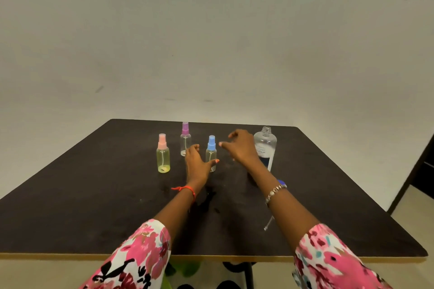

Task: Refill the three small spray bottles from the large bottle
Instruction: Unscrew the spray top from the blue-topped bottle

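Three small clear spray bottles stand on the dark table: one with a pink top at the left, one with a purple top further back, one with a blue top in the middle. My left hand reaches to the blue-topped bottle, thumb against its lower side, fingers spread beside it. My right hand hovers just right of that bottle's top, fingers loosely bent, holding nothing. The large clear bottle stands uncapped behind my right wrist, with dark liquid low inside.
A blue cap lies on the table, half hidden by my right wrist. A thin tube-like object lies near my right forearm. A bare wall stands behind the table; a dark doorway is at the right.
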The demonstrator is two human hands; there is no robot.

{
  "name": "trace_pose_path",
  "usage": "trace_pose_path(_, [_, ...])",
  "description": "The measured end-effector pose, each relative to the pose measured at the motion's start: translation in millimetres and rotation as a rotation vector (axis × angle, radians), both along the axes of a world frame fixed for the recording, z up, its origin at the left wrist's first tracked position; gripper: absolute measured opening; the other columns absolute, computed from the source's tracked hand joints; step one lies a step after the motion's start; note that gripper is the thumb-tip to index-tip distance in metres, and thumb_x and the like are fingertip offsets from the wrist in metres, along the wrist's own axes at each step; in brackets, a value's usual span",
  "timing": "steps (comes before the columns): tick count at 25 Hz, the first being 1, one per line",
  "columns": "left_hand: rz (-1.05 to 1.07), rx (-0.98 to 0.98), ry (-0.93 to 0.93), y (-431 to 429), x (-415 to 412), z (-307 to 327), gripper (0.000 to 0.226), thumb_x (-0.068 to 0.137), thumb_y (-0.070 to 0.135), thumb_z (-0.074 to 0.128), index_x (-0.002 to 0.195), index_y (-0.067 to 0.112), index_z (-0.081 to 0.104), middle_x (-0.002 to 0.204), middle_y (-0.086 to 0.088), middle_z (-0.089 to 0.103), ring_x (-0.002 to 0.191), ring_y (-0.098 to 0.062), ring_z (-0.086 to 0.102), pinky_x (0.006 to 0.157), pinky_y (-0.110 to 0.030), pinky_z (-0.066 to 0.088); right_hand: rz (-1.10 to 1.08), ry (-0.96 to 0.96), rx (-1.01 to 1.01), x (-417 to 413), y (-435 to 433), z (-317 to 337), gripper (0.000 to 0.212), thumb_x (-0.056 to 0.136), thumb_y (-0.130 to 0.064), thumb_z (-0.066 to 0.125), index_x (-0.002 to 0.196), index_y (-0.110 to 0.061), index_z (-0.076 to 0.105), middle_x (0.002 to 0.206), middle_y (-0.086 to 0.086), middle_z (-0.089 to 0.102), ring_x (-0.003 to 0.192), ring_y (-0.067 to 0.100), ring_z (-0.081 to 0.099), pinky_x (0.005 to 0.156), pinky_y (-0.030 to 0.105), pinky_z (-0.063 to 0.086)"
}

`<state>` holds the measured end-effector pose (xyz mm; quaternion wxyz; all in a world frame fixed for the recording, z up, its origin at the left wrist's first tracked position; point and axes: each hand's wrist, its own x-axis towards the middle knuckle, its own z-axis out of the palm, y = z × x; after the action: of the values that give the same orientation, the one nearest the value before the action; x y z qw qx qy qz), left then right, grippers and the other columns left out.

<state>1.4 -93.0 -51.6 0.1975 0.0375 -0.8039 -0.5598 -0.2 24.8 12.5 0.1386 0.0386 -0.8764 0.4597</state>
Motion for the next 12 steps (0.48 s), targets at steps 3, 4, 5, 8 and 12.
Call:
trace_pose_path(3, [-0.082,0.033,-0.106,-1,-20,-2,0.068,0.074,0.009,0.072,0.132,0.000,0.037,0.132,-0.015,0.047,0.125,-0.030,0.044,0.103,-0.039,0.041,0.082,-0.060,0.113,-24,-21,4,0.036,0.076,-0.023,0.071,0.096,0.001,0.055,0.100,0.020,0.056,0.074,0.023,0.054,0.062,0.030,0.045])
trace_pose_path(4, [-0.112,0.061,-0.100,0,-25,-3,0.056,0.079,0.006,0.067,0.129,-0.001,0.042,0.126,-0.015,0.052,0.120,-0.031,0.050,0.097,-0.042,0.047,0.107,-0.097,0.171,-29,-27,4,0.031,0.077,-0.024,0.070,0.086,0.001,0.055,0.092,0.020,0.054,0.066,0.018,0.049,0.056,0.024,0.040])
trace_pose_path(5, [-0.132,0.143,-0.088,2,-27,-4,0.042,0.084,0.004,0.059,0.124,-0.002,0.047,0.117,-0.015,0.057,0.110,-0.029,0.056,0.088,-0.042,0.054,0.116,-0.121,0.213,-34,-32,4,0.030,0.078,-0.025,0.070,0.072,-0.004,0.050,0.083,0.017,0.049,0.058,0.014,0.042,0.050,0.021,0.033])
trace_pose_path(8, [-0.117,0.141,-0.023,5,-31,-7,0.027,0.086,0.000,0.054,0.112,-0.006,0.057,0.103,-0.019,0.065,0.093,-0.024,0.062,0.076,-0.033,0.056,0.116,-0.159,0.276,-43,-36,2,0.040,0.080,-0.021,0.069,0.062,-0.015,0.034,0.072,0.004,0.037,0.055,0.011,0.036,0.046,0.019,0.027])
trace_pose_path(12, [-0.192,0.074,-0.005,6,-30,-7,0.025,0.079,-0.002,0.064,0.104,-0.005,0.062,0.097,-0.016,0.067,0.088,-0.018,0.061,0.070,-0.017,0.053,0.224,-0.152,0.475,-42,-24,14,0.023,0.079,-0.006,0.065,0.062,-0.004,0.048,0.069,0.010,0.055,0.065,0.020,0.052,0.049,0.020,0.036])
